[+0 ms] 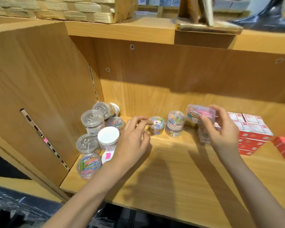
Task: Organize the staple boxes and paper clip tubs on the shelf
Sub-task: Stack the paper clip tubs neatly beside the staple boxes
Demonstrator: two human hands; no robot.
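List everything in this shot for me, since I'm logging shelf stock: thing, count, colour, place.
Round tubs: about nine, clear, silver or coloured clips inside, clustered at shelf's left; two more mid-shelf.
Flat clip box: one, clear, coloured clips, lifted in right grip.
Staple boxes: stacked, count unclear, red and white, shelf's right.
Shelf: one, light wood.
Woven basket: one, tan, on top board.
Left hand: fingers loosely curled beside a tub, holding nothing.
Right hand: holding the flat box.
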